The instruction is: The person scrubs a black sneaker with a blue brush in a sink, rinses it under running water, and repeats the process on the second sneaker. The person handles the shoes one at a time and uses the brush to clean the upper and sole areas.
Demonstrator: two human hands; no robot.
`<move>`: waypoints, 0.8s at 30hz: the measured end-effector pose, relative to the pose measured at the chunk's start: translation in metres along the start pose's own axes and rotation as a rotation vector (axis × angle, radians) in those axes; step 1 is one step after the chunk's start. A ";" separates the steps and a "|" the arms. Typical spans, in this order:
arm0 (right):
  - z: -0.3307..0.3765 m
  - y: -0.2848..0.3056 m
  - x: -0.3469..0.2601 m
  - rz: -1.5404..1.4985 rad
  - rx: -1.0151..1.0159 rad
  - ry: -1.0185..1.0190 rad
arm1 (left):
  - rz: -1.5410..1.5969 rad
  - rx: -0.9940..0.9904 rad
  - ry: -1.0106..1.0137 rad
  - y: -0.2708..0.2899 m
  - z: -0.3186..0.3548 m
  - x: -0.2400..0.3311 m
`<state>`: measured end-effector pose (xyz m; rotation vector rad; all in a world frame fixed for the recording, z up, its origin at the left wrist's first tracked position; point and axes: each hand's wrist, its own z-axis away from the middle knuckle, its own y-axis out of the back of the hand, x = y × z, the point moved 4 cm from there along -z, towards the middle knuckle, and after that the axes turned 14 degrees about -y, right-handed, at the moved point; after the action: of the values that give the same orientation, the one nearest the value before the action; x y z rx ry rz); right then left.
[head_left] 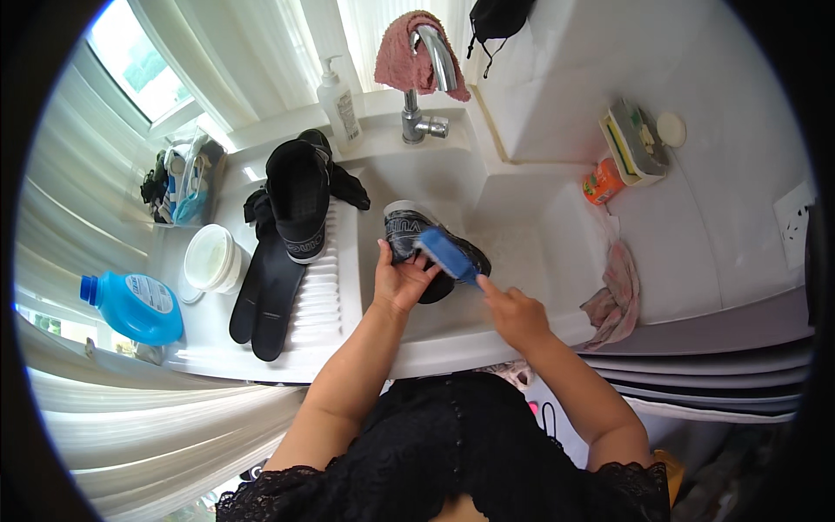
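Note:
A black shoe (407,228) with pale lettering at its heel lies tilted inside the white sink (531,261). My left hand (402,280) grips it from the near side, palm partly turned up and fingers against the shoe. In my right hand (515,315) is the handle of a blue scrubbing brush (445,254). The brush head lies over the shoe's upper, close to my left fingertips, hiding part of the shoe. A second black shoe (300,196) stands on the ribbed washboard (320,304) to the left, with two black insoles (278,300) next to it.
Left of the washboard are a white tub (211,258), a blue detergent bottle (143,306) and a clear box (187,187) of small items. Behind stand a pump bottle (337,106) and a tap (410,124) draped with a pink cloth (398,61). A wet rag (616,300) hangs over the right rim.

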<state>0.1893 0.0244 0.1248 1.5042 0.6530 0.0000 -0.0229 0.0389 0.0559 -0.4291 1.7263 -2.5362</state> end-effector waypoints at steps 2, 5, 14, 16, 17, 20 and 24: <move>-0.004 -0.003 0.005 -0.059 0.021 0.021 | 0.011 0.029 -0.018 0.004 -0.001 -0.002; -0.021 -0.014 -0.029 -0.130 0.072 0.022 | -0.039 -0.004 0.025 0.001 -0.003 -0.009; 0.003 -0.016 0.037 -0.267 -0.129 -0.255 | 0.097 0.003 -0.075 0.017 -0.014 0.005; -0.001 -0.011 0.025 -0.341 -0.138 -0.245 | 0.092 0.068 -0.117 0.017 -0.013 0.009; -0.001 -0.007 0.000 -0.354 -0.140 -0.221 | 0.114 0.060 -0.149 0.014 -0.013 0.011; -0.011 -0.015 -0.005 -0.257 -0.170 -0.323 | 0.140 0.074 -0.215 0.012 -0.015 0.017; -0.022 -0.031 -0.002 -0.369 -0.161 -0.278 | 0.136 0.144 -0.248 0.024 -0.024 0.021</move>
<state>0.1670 0.0412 0.0984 1.1840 0.6785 -0.4225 -0.0515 0.0475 0.0298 -0.5687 1.4271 -2.3754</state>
